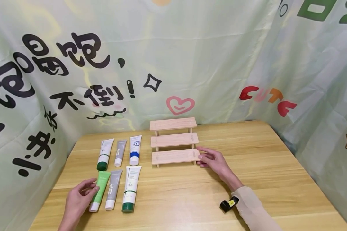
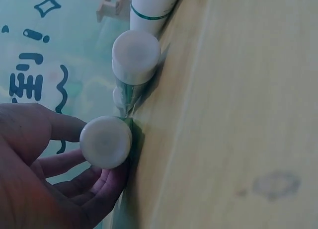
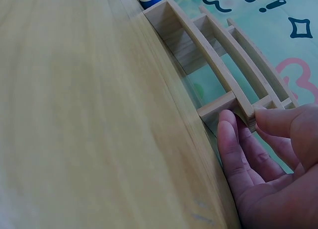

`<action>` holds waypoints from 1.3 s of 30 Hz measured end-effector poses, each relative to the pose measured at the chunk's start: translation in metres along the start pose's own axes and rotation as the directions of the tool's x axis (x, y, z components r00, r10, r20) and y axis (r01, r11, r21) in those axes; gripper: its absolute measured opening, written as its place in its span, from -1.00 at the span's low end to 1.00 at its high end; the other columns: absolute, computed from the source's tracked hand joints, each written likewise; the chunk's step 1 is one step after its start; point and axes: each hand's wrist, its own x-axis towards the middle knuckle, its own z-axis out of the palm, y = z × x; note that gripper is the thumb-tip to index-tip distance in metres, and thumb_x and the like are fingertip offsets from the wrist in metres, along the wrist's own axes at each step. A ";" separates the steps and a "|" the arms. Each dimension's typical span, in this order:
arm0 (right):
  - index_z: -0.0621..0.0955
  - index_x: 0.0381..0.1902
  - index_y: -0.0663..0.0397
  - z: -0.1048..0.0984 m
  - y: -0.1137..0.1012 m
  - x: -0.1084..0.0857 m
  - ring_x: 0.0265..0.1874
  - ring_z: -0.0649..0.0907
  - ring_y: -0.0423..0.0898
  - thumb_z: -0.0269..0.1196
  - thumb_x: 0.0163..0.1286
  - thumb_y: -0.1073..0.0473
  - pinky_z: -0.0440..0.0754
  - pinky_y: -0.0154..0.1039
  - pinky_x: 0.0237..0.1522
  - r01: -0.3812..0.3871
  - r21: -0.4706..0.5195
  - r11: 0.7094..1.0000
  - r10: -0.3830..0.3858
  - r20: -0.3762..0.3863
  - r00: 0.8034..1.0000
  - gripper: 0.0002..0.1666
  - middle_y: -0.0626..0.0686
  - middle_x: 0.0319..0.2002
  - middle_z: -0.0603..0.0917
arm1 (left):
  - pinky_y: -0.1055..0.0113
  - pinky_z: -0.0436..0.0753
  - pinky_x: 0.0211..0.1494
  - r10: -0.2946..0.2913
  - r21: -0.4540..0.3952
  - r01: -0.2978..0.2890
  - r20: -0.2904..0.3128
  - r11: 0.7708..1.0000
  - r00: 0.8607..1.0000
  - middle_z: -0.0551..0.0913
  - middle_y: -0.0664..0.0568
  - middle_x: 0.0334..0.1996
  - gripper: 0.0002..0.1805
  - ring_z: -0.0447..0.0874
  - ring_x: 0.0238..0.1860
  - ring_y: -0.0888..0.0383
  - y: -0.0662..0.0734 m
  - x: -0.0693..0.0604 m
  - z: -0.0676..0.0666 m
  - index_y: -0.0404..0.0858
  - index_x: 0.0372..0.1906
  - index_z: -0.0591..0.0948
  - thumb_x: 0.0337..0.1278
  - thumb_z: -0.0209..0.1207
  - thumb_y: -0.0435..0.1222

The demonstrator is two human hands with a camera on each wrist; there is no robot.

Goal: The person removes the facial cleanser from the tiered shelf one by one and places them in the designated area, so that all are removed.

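At the near left, my left hand [image 1: 79, 197] grips a green tube [image 1: 103, 183] with a white cap; in the left wrist view its thumb and fingers lie on either side of the cap [image 2: 106, 142]. A grey tube [image 1: 114, 189] and a white tube with a green cap [image 1: 131, 186] lie to its right. My right hand [image 1: 215, 162] pinches the right end of the lowest board of a three-step wooden display rack [image 1: 174, 156]. The right wrist view shows the thumb [image 3: 273, 120] at the board's edge and curled fingers beneath it.
Behind the front tubes lie a white tube with a green cap [image 1: 105, 152], a grey tube [image 1: 120, 152] and a white tube with a blue band [image 1: 135, 149]. A printed cloth [image 1: 214, 64] hangs around the wooden table [image 1: 191, 199]. A black strap device [image 1: 229, 204] is at the right wrist.
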 end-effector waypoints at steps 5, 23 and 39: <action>0.45 0.42 0.31 0.000 -0.001 0.001 -0.19 0.78 0.05 0.22 0.51 0.36 0.77 -0.18 -0.13 -0.001 0.003 1.000 0.001 0.006 1.000 -0.45 0.36 0.00 0.71 | 0.63 0.54 -0.23 0.027 0.042 -0.028 0.010 0.999 1.000 0.72 -0.26 0.01 -0.56 0.63 -0.21 0.32 0.002 -0.001 -0.004 -0.40 0.21 0.62 0.27 0.35 -0.34; 0.42 0.43 0.35 -0.005 -0.001 0.001 -0.20 0.79 0.02 0.23 0.52 0.32 0.77 -0.18 -0.12 0.010 -0.006 1.000 -0.010 0.010 1.000 -0.43 0.36 0.00 0.71 | 0.31 0.57 -0.19 0.062 0.178 -0.073 0.065 0.981 0.996 0.68 -0.20 -0.07 -0.62 0.64 -0.10 -0.07 -0.003 0.002 -0.010 -0.37 0.21 0.61 0.38 0.21 -0.30; 0.43 0.43 0.30 -0.004 0.002 0.000 -0.20 0.78 0.05 0.23 0.51 0.33 0.77 -0.18 -0.12 -0.016 0.007 1.000 0.016 0.008 1.000 -0.43 0.35 0.00 0.71 | 0.28 0.52 -0.17 0.080 0.180 -0.097 0.103 0.979 0.992 0.66 -0.18 -0.07 -0.61 0.58 -0.15 0.00 -0.002 0.008 -0.014 -0.36 0.24 0.57 0.42 0.19 -0.30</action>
